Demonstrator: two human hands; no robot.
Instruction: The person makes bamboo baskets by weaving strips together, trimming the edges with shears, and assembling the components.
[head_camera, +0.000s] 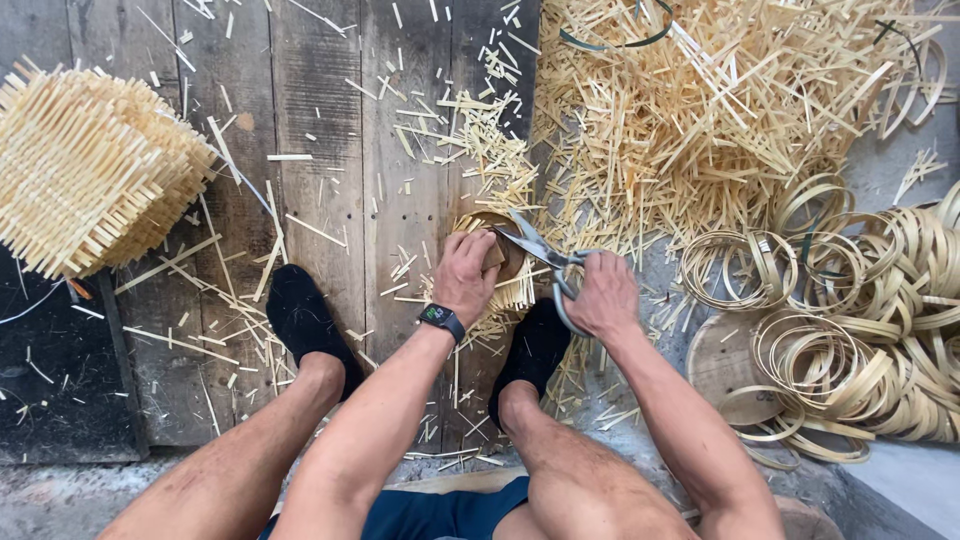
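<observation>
Between my feet: left hand (466, 272) pins small woven bamboo piece (500, 262); right hand (601, 296) grips scissors (545, 256), blades open. I judge fingertips near blades risk nick.

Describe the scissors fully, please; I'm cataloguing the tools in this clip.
The scissors are large, grey metal shears with blades parted. The right hand grips their looped handles. The blades point up and left, over a small round woven bamboo piece that the left hand steadies on the plank floor. Whether the blades touch its splints is unclear.
</observation>
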